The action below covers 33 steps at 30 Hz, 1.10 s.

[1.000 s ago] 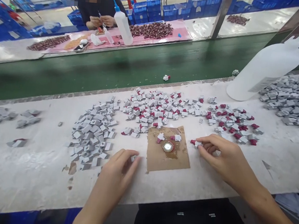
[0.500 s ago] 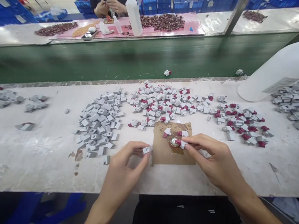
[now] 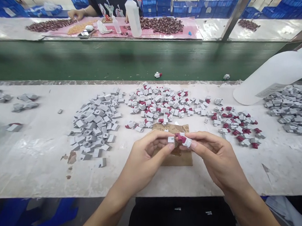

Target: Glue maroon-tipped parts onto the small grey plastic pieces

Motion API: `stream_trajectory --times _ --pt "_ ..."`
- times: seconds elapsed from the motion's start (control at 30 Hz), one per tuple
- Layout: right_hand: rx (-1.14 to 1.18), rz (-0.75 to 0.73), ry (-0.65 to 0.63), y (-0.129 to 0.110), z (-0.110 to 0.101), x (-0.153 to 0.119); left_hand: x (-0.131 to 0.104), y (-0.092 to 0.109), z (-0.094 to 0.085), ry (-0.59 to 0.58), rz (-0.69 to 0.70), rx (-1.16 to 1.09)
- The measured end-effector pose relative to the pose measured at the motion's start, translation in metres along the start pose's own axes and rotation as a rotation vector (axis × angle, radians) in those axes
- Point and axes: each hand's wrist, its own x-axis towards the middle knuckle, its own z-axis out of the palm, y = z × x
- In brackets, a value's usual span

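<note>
Between the thumb and fingers of my left hand is a small grey plastic block with a hole in it. My right hand pinches a small grey-and-maroon plastic piece, its maroon end turned towards the block. The two parts are close together; whether they touch I cannot tell. Under my hands lies a square of brown cardboard with a wet brown patch, partly covered by my fingers. A heap of grey blocks sits left of the cardboard, and a pile of grey-and-maroon pieces lies behind it.
More grey-and-maroon pieces lie to the right, near a tilted white bottle and a grey pile. A green strip runs behind the white table. Across it sits a co-worker by a squeeze bottle and brown parts.
My left hand has moved right with the grey block, up to the piece in my right hand. That piece has lifted off the cardboard. Across the table, the co-worker's hands have separated.
</note>
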Motion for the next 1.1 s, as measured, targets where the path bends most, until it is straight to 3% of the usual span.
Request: stream_trajectory --times 0.47,0.6,0.67,0.77,0.97,1.1 --pt "-0.023 -0.010 0.005 -0.005 -0.001 0.002 0.005 0.006 0.003 -0.017 0.000 -0.008" --pt "-0.386 -0.173 0.090 -0.007 -0.001 -0.001 0.003 0.002 -0.004 0.158 0.047 0.135" --pt "-0.554 -0.241 0.069 -0.007 -0.001 -0.003 0.002 -0.001 -0.009 0.232 0.055 0.195" --pt "-0.628 -0.225 -0.002 -0.005 0.001 -0.004 0.000 -0.006 -0.015 0.249 0.030 0.218" --pt "-0.604 -0.210 -0.013 -0.003 0.003 -0.004 -0.004 -0.013 -0.014 0.213 0.022 0.207" --pt "-0.344 -0.153 0.050 -0.003 0.002 -0.003 -0.004 -0.013 -0.007 0.133 -0.009 0.099"
